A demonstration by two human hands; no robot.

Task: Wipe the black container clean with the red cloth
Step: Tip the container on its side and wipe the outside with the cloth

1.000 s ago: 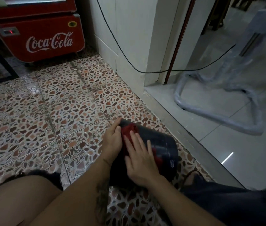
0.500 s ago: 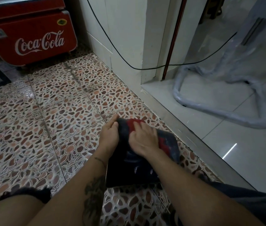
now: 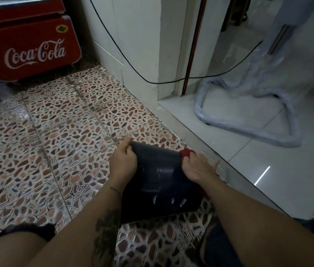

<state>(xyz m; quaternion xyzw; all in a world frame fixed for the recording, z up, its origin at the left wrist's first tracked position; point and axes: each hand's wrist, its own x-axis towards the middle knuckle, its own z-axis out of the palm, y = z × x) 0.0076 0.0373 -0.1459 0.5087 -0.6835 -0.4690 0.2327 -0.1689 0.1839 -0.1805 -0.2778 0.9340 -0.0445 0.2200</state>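
Head view: patterned tile floor (image 3: 59, 135) underfoot, red Coca-Cola cooler (image 3: 27, 49) at far left, wrapped metal frame (image 3: 248, 120) on white tiles at right. Black container (image 3: 163, 182) lying on its side on the floor between both arms. Left hand (image 3: 123, 162) clamped on its far left rim, fingers curled closed. Right hand (image 3: 196, 168) pressing red cloth (image 3: 186, 152) against the container's right edge, fingers closed around the cloth.

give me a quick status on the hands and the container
Left hand grips black container at its far edge. Right hand presses red cloth against its right side. Nothing blocking.
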